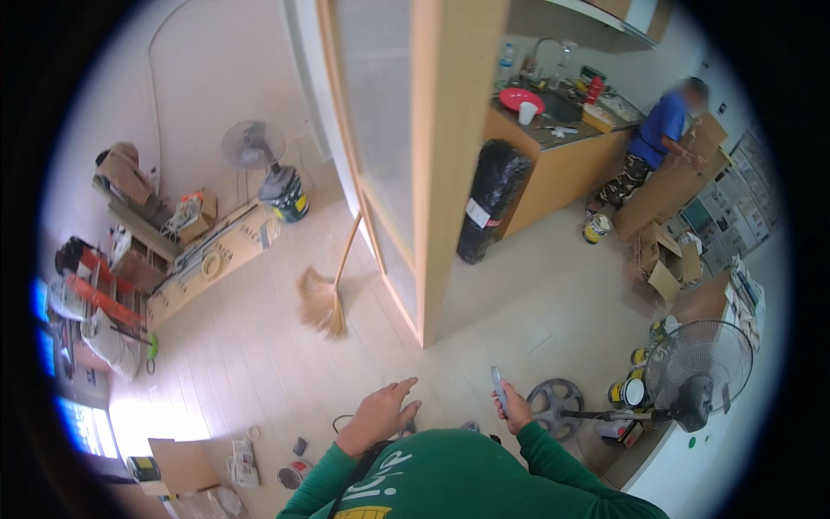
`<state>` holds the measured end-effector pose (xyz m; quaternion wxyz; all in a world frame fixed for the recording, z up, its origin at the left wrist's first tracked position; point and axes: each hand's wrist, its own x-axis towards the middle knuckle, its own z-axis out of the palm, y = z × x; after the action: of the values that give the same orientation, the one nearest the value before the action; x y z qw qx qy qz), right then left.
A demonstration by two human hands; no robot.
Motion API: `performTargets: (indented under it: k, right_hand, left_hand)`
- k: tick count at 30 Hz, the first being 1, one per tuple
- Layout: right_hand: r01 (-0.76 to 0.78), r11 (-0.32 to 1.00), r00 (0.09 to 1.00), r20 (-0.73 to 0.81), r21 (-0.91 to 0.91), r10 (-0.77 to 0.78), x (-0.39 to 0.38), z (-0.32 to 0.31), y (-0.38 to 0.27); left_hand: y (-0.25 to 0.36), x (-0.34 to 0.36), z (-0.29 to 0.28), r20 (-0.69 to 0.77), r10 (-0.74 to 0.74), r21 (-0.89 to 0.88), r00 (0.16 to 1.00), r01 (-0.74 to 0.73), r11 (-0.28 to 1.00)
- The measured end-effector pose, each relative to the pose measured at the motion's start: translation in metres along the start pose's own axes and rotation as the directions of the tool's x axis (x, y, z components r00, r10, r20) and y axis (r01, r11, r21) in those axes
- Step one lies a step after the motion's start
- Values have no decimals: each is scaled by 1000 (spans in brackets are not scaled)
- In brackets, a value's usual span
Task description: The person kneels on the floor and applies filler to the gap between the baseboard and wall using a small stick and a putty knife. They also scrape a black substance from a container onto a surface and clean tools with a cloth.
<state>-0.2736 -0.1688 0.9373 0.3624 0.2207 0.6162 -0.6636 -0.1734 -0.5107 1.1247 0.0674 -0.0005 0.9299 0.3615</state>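
My left hand [383, 415] is held out in front of my green shirt, its fingers apart and nothing in it. In my right hand [516, 409], closed fingers grip a slim grey utility knife [499, 386] that points up and away from me. Both hands are in the air above the pale tiled floor [458, 372]. Ahead of them rises a wood-framed panel [424, 216] with a frosted pane. A straw broom [325, 298] leans against its left side, bristles on the floor.
At right stands a pedestal fan [699, 372] beside paint cans [628, 394]. Further back, a person in blue [659, 125] handles a large cardboard sheet [666, 186] near an open box [661, 259]. A black wrapped roll [493, 203] leans by the kitchen counter. Planks [207, 259] and a ladder [104, 290] lie left.
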Motion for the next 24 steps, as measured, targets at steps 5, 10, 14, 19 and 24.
performTargets:
  k: [5,10,14,19,24]
  right_hand:
    - [-74,991,992,97,-114,85,-7,48,32]
    - [-50,991,994,86,-123,61,-7,84,21]
    - [6,997,996,91,-79,2,-15,102,-3]
    - [86,996,993,78,14,-87,-21,104,-28]
    - [69,945,991,89,318,-102,-4,61,-66]
  left_hand:
    - [-47,-43,-22,-58,-162,-97,985,156,983]
    - [-95,-76,-30,-90,-230,-84,969,223,971]
    - [-100,-68,-37,-53,-184,-128,982,176,976]
    - [-78,-27,-25,39,-112,-238,993,118,964]
    - [-29,46,-1,220,19,-308,975,51,950]
